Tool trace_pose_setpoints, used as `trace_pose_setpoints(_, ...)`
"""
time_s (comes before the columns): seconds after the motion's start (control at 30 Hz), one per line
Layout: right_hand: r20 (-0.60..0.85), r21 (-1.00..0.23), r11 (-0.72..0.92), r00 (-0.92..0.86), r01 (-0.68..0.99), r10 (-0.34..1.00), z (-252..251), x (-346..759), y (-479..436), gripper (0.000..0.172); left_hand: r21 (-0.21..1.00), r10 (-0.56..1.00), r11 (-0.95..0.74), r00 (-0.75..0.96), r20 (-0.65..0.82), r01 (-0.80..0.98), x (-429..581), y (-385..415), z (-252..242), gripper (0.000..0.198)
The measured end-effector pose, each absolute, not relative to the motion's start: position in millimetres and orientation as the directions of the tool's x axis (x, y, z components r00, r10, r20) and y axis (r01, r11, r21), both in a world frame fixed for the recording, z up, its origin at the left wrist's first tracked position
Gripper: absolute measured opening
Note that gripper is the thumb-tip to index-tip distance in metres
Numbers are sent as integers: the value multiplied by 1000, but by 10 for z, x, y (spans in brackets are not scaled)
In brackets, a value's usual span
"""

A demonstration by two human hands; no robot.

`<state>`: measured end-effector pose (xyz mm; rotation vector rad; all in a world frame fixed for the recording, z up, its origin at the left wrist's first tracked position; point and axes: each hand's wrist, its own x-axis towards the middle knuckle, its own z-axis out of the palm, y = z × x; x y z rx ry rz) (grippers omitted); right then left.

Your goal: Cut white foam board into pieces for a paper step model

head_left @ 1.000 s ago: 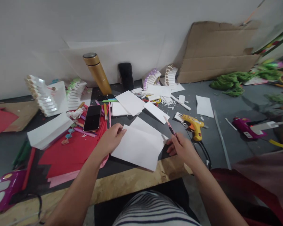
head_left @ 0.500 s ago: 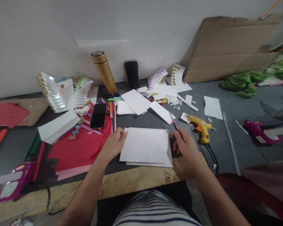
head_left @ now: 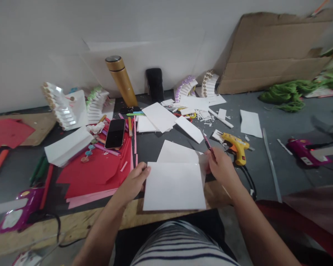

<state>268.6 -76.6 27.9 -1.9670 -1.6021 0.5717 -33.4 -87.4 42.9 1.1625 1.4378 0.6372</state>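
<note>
My left hand (head_left: 137, 177) pinches the left edge of a white card (head_left: 174, 186), lifted and overhanging the table's front edge. Behind it, a second white sheet (head_left: 177, 152) lies at a slant, partly covered by the card. My right hand (head_left: 220, 164) is closed round a slim dark pink tool (head_left: 208, 143) with a pale pointed tip, perhaps a craft knife; its tip points away from me. The right fingers are also at the right edge of the white sheets, where their grip is partly hidden. Just right of this hand lies a yellow glue gun (head_left: 237, 147).
Red paper (head_left: 91, 179), a phone (head_left: 115, 133) and a folded white piece (head_left: 69, 147) lie left. A gold flask (head_left: 122, 82), white scraps (head_left: 205, 115) and curved paper models (head_left: 209, 87) stand behind. A metal strip (head_left: 272, 166) and purple glue gun (head_left: 308, 152) are right.
The front card has come toward me and down, past the table edge, with my left hand. The sheet behind now shows at a slant above it. My right hand has shifted slightly right.
</note>
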Motion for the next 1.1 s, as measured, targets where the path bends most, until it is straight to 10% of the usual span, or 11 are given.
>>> trace_pose_setpoints(0.2,-282,-810,-363,238,460,930,319,2691,-935,20,911,910,413,53,-412,-12,-148,-738,349,46)
trace_pose_setpoints(0.57,-231,-905,-290,214,310,949,165,2678,-947,31,976,960,152,-260,-107,156,-695,-355,534,31)
trace_pose_setpoints(0.77,-249,-919,-306,237,249,939,99,2682,-884,27,822,981,-190,60,187,537,-417,81,725,23)
trace_pose_setpoints(1.1,-141,-943,-222,304,248,942,93,2646,-933,32,468,741,-668,573,350,578,625,409,580,29)
